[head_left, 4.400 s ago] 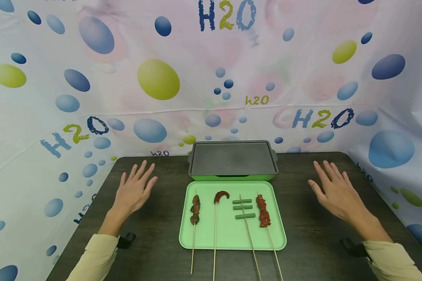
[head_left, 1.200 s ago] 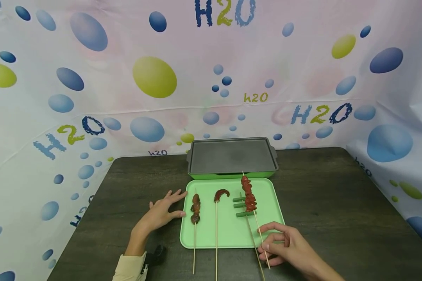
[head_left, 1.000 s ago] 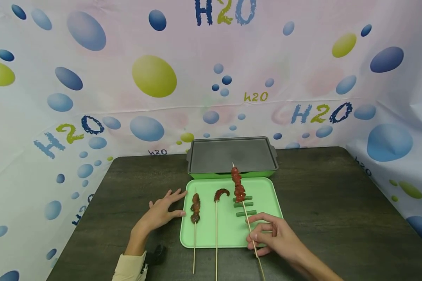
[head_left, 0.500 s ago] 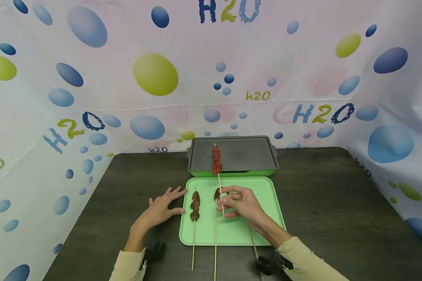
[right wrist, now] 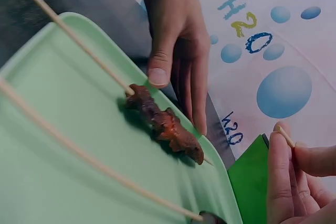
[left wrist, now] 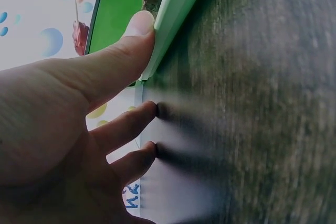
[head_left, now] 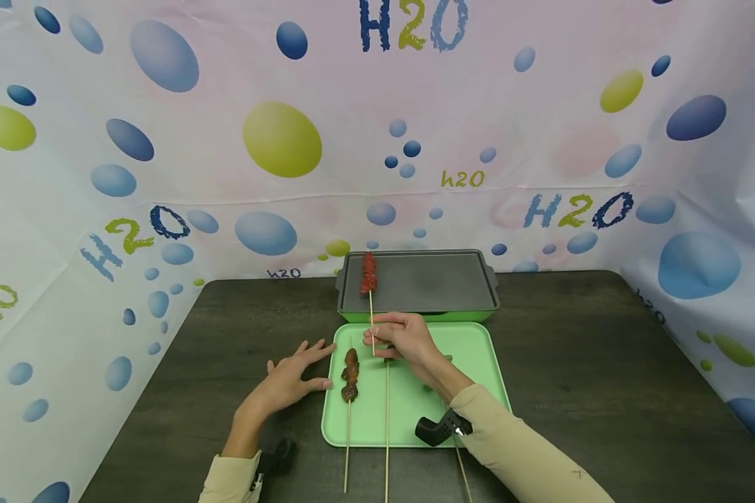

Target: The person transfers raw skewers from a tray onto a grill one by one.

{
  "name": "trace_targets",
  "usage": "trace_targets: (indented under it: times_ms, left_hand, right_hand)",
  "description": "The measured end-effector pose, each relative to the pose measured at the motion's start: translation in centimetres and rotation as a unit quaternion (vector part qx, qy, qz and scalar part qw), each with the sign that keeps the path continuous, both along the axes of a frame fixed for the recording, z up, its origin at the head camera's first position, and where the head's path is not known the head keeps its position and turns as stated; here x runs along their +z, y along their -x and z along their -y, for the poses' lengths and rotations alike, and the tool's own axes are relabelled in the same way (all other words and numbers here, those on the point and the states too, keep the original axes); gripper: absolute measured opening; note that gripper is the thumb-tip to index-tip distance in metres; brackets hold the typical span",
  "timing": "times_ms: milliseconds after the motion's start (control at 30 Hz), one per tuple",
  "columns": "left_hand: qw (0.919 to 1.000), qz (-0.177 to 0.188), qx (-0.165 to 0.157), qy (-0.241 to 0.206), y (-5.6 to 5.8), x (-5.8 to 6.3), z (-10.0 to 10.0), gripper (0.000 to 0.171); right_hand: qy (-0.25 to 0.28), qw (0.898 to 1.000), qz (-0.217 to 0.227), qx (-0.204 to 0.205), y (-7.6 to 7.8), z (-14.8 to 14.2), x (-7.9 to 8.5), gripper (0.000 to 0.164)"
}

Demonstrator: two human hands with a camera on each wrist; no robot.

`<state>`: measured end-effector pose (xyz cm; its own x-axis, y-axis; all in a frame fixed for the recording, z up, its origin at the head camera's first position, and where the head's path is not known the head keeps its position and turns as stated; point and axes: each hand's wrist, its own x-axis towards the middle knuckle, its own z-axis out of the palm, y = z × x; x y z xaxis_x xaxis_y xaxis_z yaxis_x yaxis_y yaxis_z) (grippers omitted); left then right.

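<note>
My right hand (head_left: 409,339) pinches the bare stick of a red meat skewer (head_left: 368,274) between thumb and fingers. The meat overlaps the left part of the dark griddle (head_left: 428,283) in the head view. My left hand (head_left: 284,383) has its fingers spread at the left rim of the light green tray (head_left: 478,346); in the left wrist view its thumb (left wrist: 139,27) presses the tray's wall. On the tray lies a brown meat skewer (head_left: 350,377). Beside it, the tentacle skewer (head_left: 387,419) is mostly covered by my right hand. My right forearm hides much of the green-stick skewer (head_left: 463,475).
The griddle has a green base (head_left: 472,316) and stands right behind the tray. Skewer sticks jut over the tray's front edge onto the dark wooden table (head_left: 579,377). A white sheet (head_left: 352,91) with blue and green spots hangs behind and beside the table.
My right hand took the red meat skewer from the tray's right side and carried it left and forward to the griddle. My left hand came to the tray's left rim and stayed there.
</note>
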<state>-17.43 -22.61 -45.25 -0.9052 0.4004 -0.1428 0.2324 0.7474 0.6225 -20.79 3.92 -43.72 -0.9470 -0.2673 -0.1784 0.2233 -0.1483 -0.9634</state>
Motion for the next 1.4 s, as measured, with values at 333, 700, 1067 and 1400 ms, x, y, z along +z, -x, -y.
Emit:
trace_targets:
  times_ms: [333, 700, 1067, 1400]
  left_hand:
    - [1.0000, 0.003, 0.004, 0.001, 0.1, -0.3, 0.0, 0.072]
    - [1.0000, 0.005, 0.004, 0.001, 0.2, 0.0, 0.1, 0.072]
    - [0.9995, 0.024, 0.007, -0.021, -0.4, -0.7, 0.2, 0.071]
    - [0.9995, 0.019, 0.007, -0.025, -0.3, -0.4, 0.1, 0.071]
  right_hand:
    - [0.024, 0.999, 0.034, -0.025, 1.6, 0.8, -0.6, 0.037]
    - [0.031, 0.999, 0.038, -0.015, 1.7, 0.4, -0.6, 0.038]
    - [-0.051, 0.997, -0.022, 0.050, -0.6, -2.5, -0.6, 0.037]
    - [-0.109, 0.988, -0.083, 0.077, -4.8, -8.0, 1.4, 0.041]
